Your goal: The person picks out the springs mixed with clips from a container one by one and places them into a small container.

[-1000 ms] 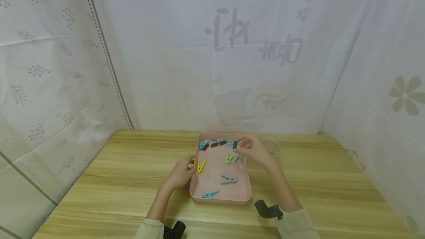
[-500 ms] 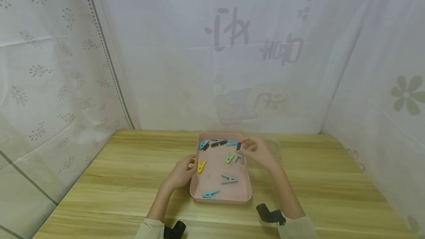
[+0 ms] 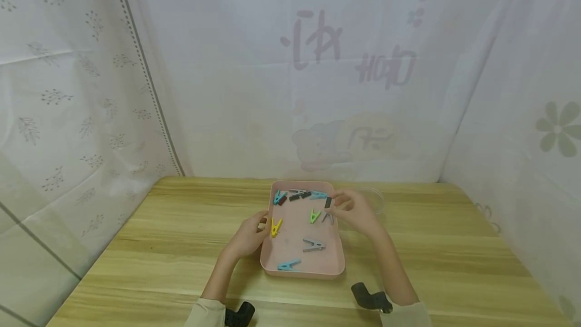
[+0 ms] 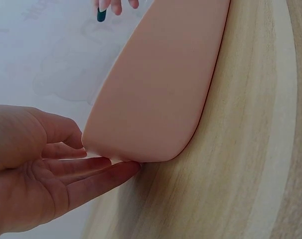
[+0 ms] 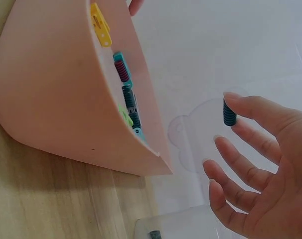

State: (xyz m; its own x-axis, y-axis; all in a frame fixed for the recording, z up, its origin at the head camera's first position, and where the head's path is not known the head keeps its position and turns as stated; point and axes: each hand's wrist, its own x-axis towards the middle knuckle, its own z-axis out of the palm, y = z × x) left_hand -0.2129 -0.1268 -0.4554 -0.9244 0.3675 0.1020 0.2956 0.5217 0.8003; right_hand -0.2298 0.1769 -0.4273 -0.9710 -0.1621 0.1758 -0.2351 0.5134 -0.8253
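My right hand (image 3: pixel 356 212) pinches a small dark green ribbed cylinder, like a coil spring (image 5: pixel 229 112), between thumb and index finger, above the tray's right rim; the other fingers are spread loosely. My left hand (image 3: pixel 248 235) grips the left side of the pink tray (image 3: pixel 290 228), and its fingertips reach under the edge in the left wrist view. Clothespins lie in the tray: yellow (image 3: pixel 276 227), green (image 3: pixel 314 216), grey (image 3: pixel 313 245) and blue (image 3: pixel 288 265) ones among them. Several dark ribbed cylinders (image 3: pixel 299 196) and a dark red one (image 3: pixel 283 200) lie at its far end.
A clear round container (image 3: pixel 374 200) stands right of the tray, partly behind my right hand; a dark piece (image 5: pixel 155 234) shows in it. The wooden table (image 3: pixel 172 246) ends at patterned curtains (image 3: pixel 236 90) at the back and sides.
My right hand has shifted slightly right with the dark coil spring, from over the tray's far right corner toward its right rim. The left hand and the tray stay in place.
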